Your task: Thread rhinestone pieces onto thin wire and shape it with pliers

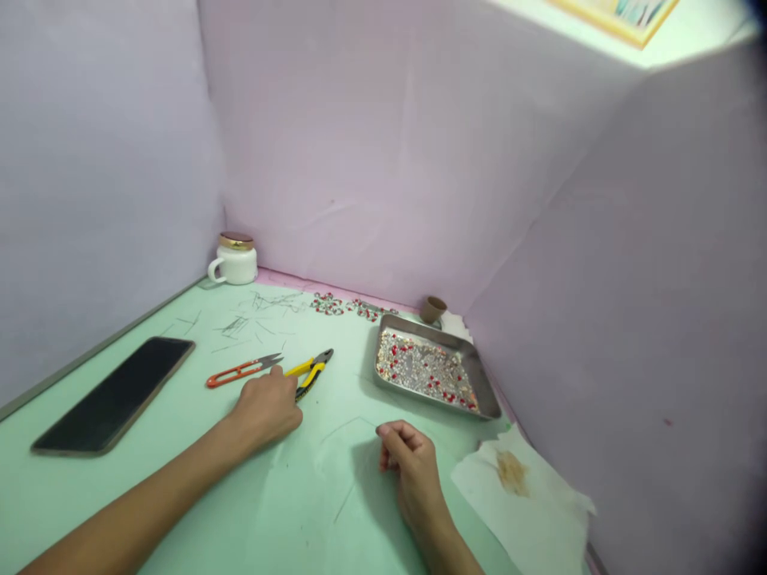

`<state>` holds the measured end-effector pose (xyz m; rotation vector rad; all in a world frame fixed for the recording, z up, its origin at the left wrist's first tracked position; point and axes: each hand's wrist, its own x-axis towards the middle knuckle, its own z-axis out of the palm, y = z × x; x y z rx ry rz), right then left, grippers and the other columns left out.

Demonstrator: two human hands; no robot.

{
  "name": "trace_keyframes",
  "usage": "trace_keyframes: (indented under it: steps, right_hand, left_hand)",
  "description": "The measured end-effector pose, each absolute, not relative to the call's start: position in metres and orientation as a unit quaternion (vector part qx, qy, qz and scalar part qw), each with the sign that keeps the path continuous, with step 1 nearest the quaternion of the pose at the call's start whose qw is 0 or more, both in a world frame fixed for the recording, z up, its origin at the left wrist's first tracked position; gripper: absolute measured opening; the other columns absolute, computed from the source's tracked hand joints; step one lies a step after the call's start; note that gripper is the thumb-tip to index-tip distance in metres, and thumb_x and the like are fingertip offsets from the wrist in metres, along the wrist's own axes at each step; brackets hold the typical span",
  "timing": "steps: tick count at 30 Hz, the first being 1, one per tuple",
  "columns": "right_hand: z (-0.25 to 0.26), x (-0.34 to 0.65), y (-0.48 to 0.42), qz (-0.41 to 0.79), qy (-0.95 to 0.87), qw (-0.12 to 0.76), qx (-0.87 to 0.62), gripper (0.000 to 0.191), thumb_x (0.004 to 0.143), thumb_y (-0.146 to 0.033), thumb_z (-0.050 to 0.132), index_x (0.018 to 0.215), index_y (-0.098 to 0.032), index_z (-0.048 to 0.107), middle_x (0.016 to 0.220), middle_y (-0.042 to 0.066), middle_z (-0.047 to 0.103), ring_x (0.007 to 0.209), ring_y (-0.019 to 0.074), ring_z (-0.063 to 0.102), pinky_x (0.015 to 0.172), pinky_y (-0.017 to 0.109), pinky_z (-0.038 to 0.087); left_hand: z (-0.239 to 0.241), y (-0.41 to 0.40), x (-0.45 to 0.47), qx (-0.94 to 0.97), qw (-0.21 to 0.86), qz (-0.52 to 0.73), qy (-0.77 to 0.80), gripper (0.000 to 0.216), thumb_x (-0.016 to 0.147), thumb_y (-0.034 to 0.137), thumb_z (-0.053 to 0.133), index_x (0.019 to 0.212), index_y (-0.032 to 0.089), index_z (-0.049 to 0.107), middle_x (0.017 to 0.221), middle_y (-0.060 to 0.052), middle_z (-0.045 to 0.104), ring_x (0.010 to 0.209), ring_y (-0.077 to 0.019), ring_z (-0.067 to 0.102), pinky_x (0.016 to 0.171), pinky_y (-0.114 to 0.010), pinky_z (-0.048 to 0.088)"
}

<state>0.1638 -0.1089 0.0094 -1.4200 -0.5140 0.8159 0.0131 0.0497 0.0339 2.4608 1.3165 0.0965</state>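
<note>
My left hand [268, 403] is closed over the handles of a pair of yellow-and-black pliers [316, 373], which lie on the green tabletop with their jaws pointing away. Just beyond that hand is a pair of orange thread snips [237, 373]. My right hand [408, 463] is raised slightly above the table, thumb and forefinger pinched on a thin, bent wire [359, 418] that stretches off to the left. The wire's far end is too faint to follow clearly. To the right hand's upper right stands a metal tray [491, 399] holding small red, clear and gold beads.
At left lies a dark phone [113, 397]. Loose wire pieces [235, 326] and beaded pieces [327, 303] are spread along the back. A lidded white mug [238, 263] occupies the rear corner, a small brown cup [432, 309] the tray's far side. Stained white paper [539, 519] is at right.
</note>
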Motion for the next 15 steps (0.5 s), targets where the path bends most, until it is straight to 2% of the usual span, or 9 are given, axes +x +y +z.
trace_keyframes:
  steps: [4,6,8,11,15]
  right_hand:
    - [0.013,0.174,-0.105,0.33,-0.218,0.662,-0.637,0.028,0.062,-0.042,0.064,0.058,-0.017,0.054,0.041,-0.004,0.044,0.037,0.0096,0.037,0.041,0.023,0.029]
    - [0.022,0.182,-0.102,0.313,-0.227,0.666,-0.638,0.028,0.062,-0.043,0.064,0.06,-0.017,0.054,0.042,-0.004,0.044,0.039,0.0098,0.038,0.042,0.023,0.03]
    - [0.034,0.189,-0.096,0.283,-0.25,0.666,-0.644,0.027,0.064,-0.043,0.062,0.061,-0.017,0.055,0.043,-0.004,0.045,0.041,0.0102,0.039,0.044,0.024,0.032]
    - [0.054,0.193,-0.087,0.205,-0.304,0.646,-0.669,0.026,0.069,-0.041,0.058,0.061,-0.017,0.055,0.044,-0.003,0.044,0.043,0.0118,0.04,0.046,0.025,0.033]
    - [0.066,0.19,-0.074,0.056,-0.395,0.607,-0.687,0.019,0.074,-0.034,0.055,0.064,-0.018,0.058,0.055,0.002,0.052,0.051,0.0148,0.046,0.049,0.026,0.036]
  left_hand:
    - [0.035,0.054,0.009,0.848,0.306,0.093,0.422,0.01,0.056,0.013,0.042,0.059,0.016,0.051,0.055,-0.003,0.051,0.049,-0.0168,0.051,0.045,-0.026,0.036]
    - [0.041,0.053,0.006,0.84,0.344,0.129,0.4,0.007,0.058,0.016,0.042,0.06,0.017,0.048,0.058,-0.002,0.052,0.051,-0.0155,0.05,0.044,-0.024,0.037]
    - [0.051,0.05,0.001,0.818,0.4,0.19,0.367,0.005,0.059,0.02,0.044,0.062,0.018,0.046,0.071,-0.004,0.055,0.059,-0.016,0.051,0.05,-0.025,0.04]
    - [0.071,0.042,-0.007,0.749,0.507,0.282,0.32,0.014,0.06,0.031,0.05,0.06,0.018,0.044,0.084,-0.005,0.056,0.063,-0.0159,0.049,0.057,-0.027,0.041]
    - [0.077,0.021,-0.008,0.712,0.588,0.231,0.306,0.018,0.06,0.036,0.055,0.059,0.019,0.049,0.072,-0.004,0.056,0.055,-0.0143,0.047,0.053,-0.026,0.04]
